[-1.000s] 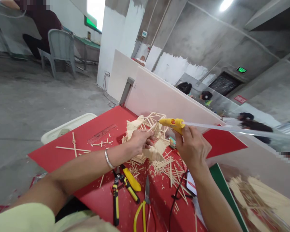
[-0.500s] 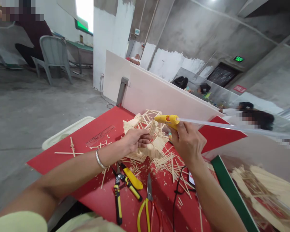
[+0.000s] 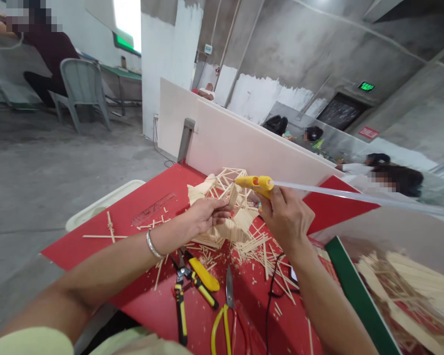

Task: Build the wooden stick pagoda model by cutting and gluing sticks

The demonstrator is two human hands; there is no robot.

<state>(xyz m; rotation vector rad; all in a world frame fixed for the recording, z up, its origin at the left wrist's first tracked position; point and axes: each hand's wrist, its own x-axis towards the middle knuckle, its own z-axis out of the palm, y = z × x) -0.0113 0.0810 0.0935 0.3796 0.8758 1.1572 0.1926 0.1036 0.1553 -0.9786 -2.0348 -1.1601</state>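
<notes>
In the head view, the right hand [image 3: 288,217] wraps the yellow glue gun [image 3: 254,183], its nozzle at the stick model [image 3: 240,229] near the far edge of the surface [image 3: 151,305]. The left hand [image 3: 209,216] curls loosely beside the model, fingers straighter than a second ago; whether it pinches a stick, I cannot tell. It hides part of the model.

Smooth plastic glue gun [image 3: 262,183], matt wooden sticks [image 3: 252,247]
</notes>
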